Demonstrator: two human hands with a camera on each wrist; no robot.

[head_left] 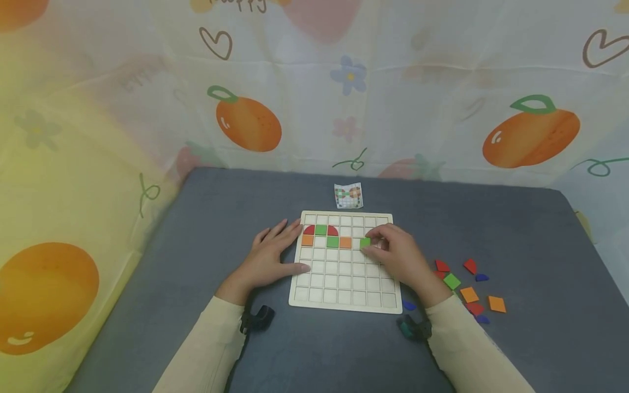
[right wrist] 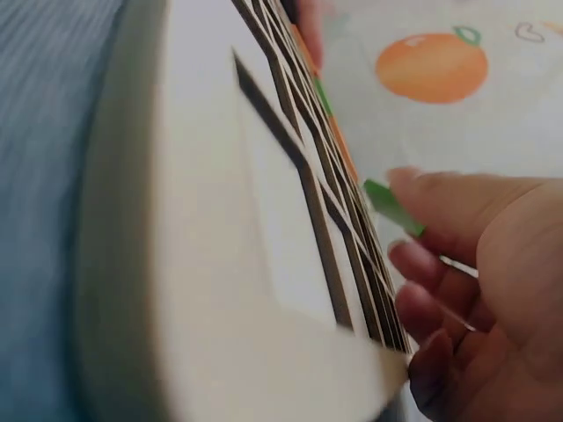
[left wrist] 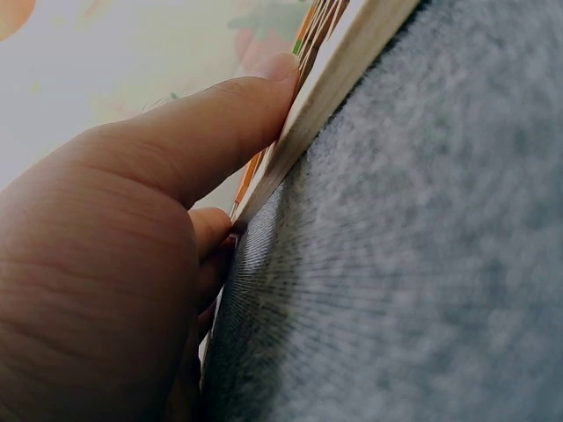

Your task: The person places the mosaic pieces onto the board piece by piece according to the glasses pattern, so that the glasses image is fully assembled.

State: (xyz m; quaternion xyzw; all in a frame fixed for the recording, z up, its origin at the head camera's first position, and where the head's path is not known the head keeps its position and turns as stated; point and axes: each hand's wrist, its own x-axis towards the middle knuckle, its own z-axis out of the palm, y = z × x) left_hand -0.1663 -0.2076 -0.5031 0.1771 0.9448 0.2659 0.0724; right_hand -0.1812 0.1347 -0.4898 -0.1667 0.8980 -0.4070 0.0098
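A pale wooden grid board [head_left: 345,300] lies on the table. In its upper left cells sit red quarter-round pieces, green squares [head_left: 321,230] and orange squares [head_left: 345,243]. My right hand [head_left: 400,256] pinches a green square tile [head_left: 365,243] between thumb and finger, over the board's second row of pieces. The right wrist view shows that tile [right wrist: 392,207] tilted, close above the grid. My left hand [head_left: 270,256] rests on the board's left edge with its fingers spread, and its thumb [left wrist: 237,114] lies on the rim in the left wrist view.
A small printed pattern card [head_left: 348,196] lies behind the board. To the right, loose red, blue, green and orange pieces [head_left: 497,304] are scattered beside my right forearm. One blue piece [head_left: 409,305] is next to the board's lower right corner. A patterned cloth hangs behind the grey table [head_left: 324,355].
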